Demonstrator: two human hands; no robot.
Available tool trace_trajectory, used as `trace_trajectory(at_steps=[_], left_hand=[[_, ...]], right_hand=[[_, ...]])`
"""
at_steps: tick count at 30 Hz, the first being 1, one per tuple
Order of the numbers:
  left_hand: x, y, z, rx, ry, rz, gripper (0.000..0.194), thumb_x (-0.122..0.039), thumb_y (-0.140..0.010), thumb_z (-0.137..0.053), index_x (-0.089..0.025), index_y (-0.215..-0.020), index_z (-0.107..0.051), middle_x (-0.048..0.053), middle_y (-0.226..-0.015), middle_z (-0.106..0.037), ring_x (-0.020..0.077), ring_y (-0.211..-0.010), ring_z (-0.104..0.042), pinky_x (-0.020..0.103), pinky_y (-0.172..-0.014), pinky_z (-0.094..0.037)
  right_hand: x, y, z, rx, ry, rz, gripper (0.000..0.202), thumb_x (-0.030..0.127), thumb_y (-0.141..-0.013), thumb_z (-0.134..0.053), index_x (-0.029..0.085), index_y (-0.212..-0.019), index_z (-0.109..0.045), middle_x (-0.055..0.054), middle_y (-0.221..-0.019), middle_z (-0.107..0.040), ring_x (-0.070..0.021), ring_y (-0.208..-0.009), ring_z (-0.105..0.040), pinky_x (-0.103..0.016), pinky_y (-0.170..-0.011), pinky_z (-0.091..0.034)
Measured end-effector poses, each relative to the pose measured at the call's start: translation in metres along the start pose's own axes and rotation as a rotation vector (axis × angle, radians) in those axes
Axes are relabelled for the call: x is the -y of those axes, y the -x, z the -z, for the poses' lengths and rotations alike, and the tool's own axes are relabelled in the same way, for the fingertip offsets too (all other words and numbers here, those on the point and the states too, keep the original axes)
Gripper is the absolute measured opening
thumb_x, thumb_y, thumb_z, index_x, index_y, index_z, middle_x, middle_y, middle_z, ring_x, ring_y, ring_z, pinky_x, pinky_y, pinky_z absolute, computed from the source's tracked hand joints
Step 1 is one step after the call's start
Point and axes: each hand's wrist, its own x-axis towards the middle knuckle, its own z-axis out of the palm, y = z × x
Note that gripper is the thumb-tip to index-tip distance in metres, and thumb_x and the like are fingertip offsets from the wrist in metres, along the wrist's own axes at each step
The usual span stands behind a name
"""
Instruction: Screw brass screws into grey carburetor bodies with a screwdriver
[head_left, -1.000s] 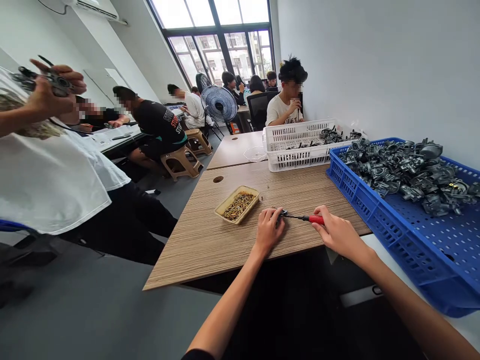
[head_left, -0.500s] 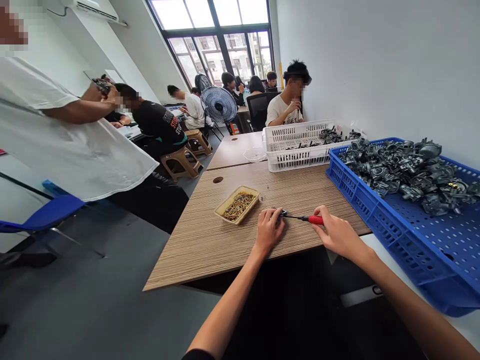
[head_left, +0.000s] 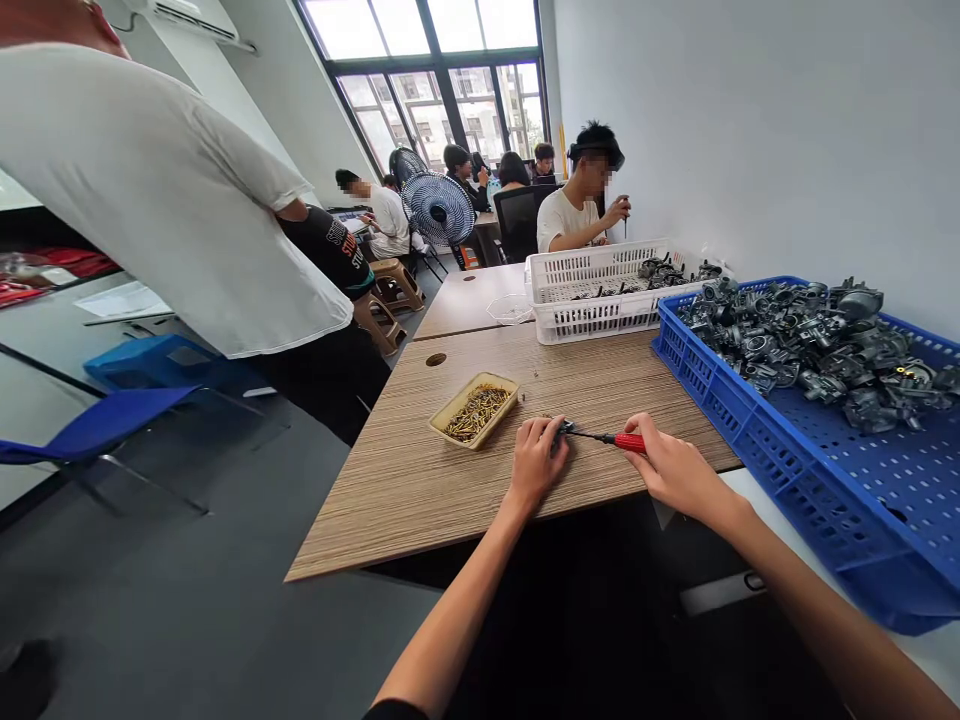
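Note:
My right hand [head_left: 667,462] is closed around the red handle of a screwdriver [head_left: 628,441]. Its dark shaft points left, and the tip meets a small dark-grey carburetor [head_left: 566,427] on the wooden table [head_left: 405,480]. Over that carburetor my left hand [head_left: 536,455] is curled, pressing it to the tabletop; the fingers hide most of it. To the left of my left hand stands a cream tray [head_left: 444,432] with many small brass pieces [head_left: 480,412], which look like jets or screws.
A blue crate [head_left: 780,490] heaped with grey carburetors [head_left: 795,340] stands at the right. Behind the table's middle is a white basket [head_left: 577,325] holding dark parts. Across from me sits a co-worker [head_left: 574,215]; a person in a white shirt [head_left: 187,200] stands at the left.
My hands, the screwdriver and the carburetor look almost unmoved. The standing person has shifted right and turned, arms lowered from view. The seated co-worker's hand has moved right, away from the face.

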Motion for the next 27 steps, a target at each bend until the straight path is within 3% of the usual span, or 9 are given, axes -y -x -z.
trace_trajectory(at_steps=[7,12,15,19,27], left_hand=[[0.0006,0.0003,-0.0007,-0.01,-0.003,-0.01,0.034,-0.018,-0.094,-0.058,-0.021,-0.128,-0.063,0.009,-0.108,-0.067,0.0263,-0.103,-0.057,0.041,-0.095,-0.048],[0.0012,0.0005,-0.0015,-0.001,-0.001,0.01,0.035,-0.018,-0.093,-0.058,-0.022,-0.128,-0.063,0.009,-0.109,-0.067,0.0264,-0.104,-0.058,0.041,-0.096,-0.048],[0.0009,0.0003,-0.0013,0.004,0.002,0.014,0.035,-0.018,-0.093,-0.058,-0.022,-0.128,-0.063,0.01,-0.11,-0.067,0.0263,-0.104,-0.058,0.041,-0.096,-0.048],[0.0008,0.0003,-0.0008,-0.004,0.003,0.008,0.034,-0.018,-0.094,-0.058,-0.021,-0.128,-0.063,0.009,-0.109,-0.067,0.0262,-0.104,-0.058,0.041,-0.096,-0.048],[0.0014,0.0005,-0.001,-0.009,-0.006,-0.001,0.033,-0.018,-0.094,-0.058,-0.021,-0.127,-0.063,0.009,-0.11,-0.067,0.0265,-0.105,-0.057,0.04,-0.095,-0.048]], right_hand=[[0.0005,-0.0028,-0.0021,-0.002,0.081,-0.078,0.021,0.043,-0.107,-0.039,0.023,-0.108,-0.045,-0.008,-0.097,-0.075,-0.0275,-0.087,-0.073,-0.03,-0.063,-0.036],[-0.0022,-0.0017,-0.0027,-0.01,-0.022,-0.017,0.016,0.033,-0.103,-0.048,0.026,-0.117,-0.042,-0.006,-0.11,-0.075,-0.0253,-0.097,-0.073,-0.029,-0.072,-0.041],[-0.0016,-0.0024,-0.0028,-0.006,-0.003,-0.047,0.011,0.033,-0.104,-0.045,0.025,-0.112,-0.043,-0.006,-0.103,-0.075,-0.0254,-0.091,-0.072,-0.029,-0.068,-0.039],[-0.0014,-0.0041,-0.0021,-0.002,0.049,-0.091,0.02,0.043,-0.106,-0.041,0.024,-0.106,-0.044,-0.007,-0.096,-0.074,-0.0268,-0.085,-0.072,-0.029,-0.063,-0.034],[-0.0037,-0.0023,-0.0035,0.005,-0.017,-0.034,0.011,0.032,-0.104,-0.046,0.025,-0.111,-0.042,-0.005,-0.101,-0.074,-0.0252,-0.09,-0.072,-0.028,-0.068,-0.038]])
